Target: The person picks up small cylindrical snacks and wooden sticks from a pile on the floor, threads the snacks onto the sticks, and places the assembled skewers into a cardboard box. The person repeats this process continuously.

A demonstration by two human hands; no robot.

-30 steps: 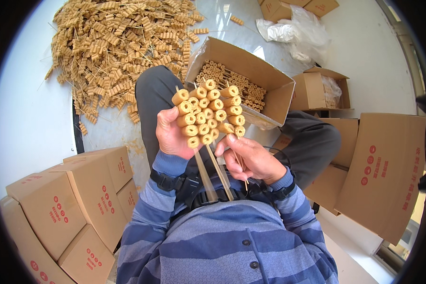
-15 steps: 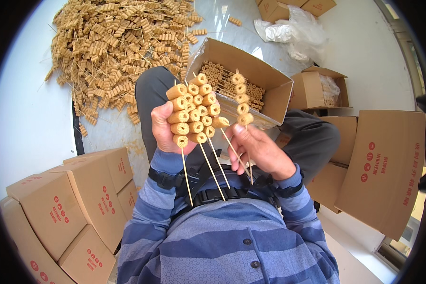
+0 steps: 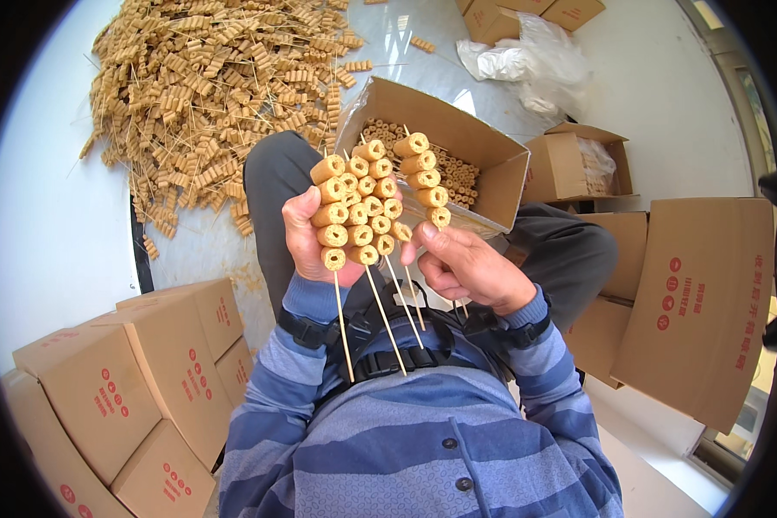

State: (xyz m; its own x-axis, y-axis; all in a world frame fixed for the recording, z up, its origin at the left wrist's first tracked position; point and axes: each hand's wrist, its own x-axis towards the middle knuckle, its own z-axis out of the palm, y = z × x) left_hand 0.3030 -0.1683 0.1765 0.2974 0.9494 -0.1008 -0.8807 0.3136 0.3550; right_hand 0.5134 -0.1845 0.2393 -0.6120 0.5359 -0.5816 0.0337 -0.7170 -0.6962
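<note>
My left hand [image 3: 306, 237] is closed around a bunch of skewers [image 3: 356, 207], each threaded with short tan rolls that have hollow centres. Bare stick ends hang down toward my belt. Just to the right, my right hand [image 3: 470, 263] pinches one more skewer [image 3: 421, 180] below its lowest roll; its rolls stand upright in a row next to the bunch. Behind both hands, an open cardboard box [image 3: 496, 177] holds many such skewers, packed with their roll ends showing. My fingers hide part of the sticks.
A large heap of loose skewers [image 3: 216, 95] covers the floor at the far left. Closed cartons [image 3: 86, 388] are stacked at the near left. More cartons [image 3: 691, 302] stand on the right, with a smaller open box [image 3: 570, 164] and crumpled clear plastic [image 3: 527, 65] beyond.
My right hand has brought its skewer leftward, closer to the bunch, and the row of rolls now leans left. The left hand stays almost in place.
</note>
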